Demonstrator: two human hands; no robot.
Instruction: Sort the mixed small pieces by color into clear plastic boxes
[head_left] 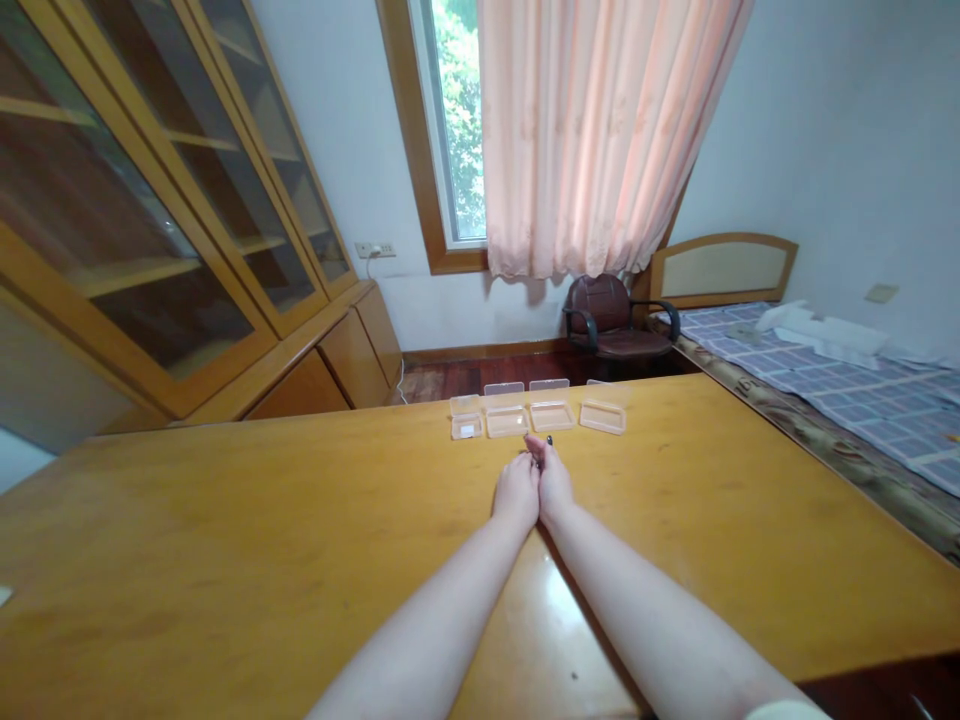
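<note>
My left hand and my right hand are pressed together, side by side, above the middle of the wooden table. The left fingers are closed and curl in against the right palm. Small dark bits show between the hands and at the right fingertips, too small to name. Just beyond the hands, several clear plastic boxes stand in a row with their lids raised: a small box with a white patch inside, a larger box, another box and a box at the right end.
A glass-door cabinet stands at the left. Behind the table's far edge are a dark red armchair and a window with a pink curtain. On the right is a bed with a checked cover and white cloth on it.
</note>
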